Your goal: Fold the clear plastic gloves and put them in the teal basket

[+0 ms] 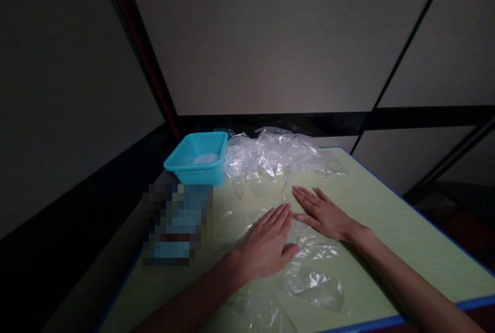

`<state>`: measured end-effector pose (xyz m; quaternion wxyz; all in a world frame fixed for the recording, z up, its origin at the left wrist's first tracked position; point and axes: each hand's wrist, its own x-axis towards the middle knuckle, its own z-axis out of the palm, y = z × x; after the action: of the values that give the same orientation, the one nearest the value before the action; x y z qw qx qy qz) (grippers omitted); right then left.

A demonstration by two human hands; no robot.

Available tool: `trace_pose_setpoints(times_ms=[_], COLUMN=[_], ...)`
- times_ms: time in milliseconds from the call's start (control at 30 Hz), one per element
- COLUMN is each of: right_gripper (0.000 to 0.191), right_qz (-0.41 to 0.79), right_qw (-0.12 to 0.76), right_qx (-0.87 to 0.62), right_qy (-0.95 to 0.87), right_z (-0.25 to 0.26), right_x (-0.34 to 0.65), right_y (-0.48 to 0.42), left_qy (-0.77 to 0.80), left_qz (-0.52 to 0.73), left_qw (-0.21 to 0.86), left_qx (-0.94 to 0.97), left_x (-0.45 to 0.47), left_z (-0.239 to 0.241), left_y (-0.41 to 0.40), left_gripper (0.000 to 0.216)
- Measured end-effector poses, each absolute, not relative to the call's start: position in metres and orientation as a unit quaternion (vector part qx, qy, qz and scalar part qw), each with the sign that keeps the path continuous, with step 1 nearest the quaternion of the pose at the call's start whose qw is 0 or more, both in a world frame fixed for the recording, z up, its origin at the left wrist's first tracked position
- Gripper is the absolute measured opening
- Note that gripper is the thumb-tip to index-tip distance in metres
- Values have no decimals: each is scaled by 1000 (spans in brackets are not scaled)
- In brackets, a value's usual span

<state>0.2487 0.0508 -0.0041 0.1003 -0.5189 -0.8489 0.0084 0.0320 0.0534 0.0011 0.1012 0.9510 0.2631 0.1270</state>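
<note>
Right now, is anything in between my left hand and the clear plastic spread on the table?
Nothing visible is. Your left hand lies flat over the clear plastic. The blue basin and crumpled plastic pile sit farther back on the table, out of the way.

Plastic film (317, 289) is spread on the table (406, 250), toward the near side. Left hand (268, 243) is laid on it; right hand (323, 214) is placed to the right, slightly farther. Behind both, a plastic heap (278, 152) is set; at its left, a basin (197, 168). Before the basin, a blurred-out item (183, 225) is seen.
</note>
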Motion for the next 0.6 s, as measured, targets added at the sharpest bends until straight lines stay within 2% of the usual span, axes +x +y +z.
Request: trace_pose_setpoints(times_ms=[100,333,600], right_gripper=[63,65,65], right_qz=[-2,60,55], right_qw=[102,139,134], right_qx=[-559,-460,-471], right_qy=[-823,-875,-870], right_z=[0,3,5], right_x=[253,238,228], right_y=[52,50,46], left_qy=[267,297,320], left_qz=[112,134,134], left_qw=[103,104,106], left_qx=[952,940,932], left_x=[31,39,47], left_z=[4,17,6], left_y=[52,59,58], left_gripper=[59,54,53])
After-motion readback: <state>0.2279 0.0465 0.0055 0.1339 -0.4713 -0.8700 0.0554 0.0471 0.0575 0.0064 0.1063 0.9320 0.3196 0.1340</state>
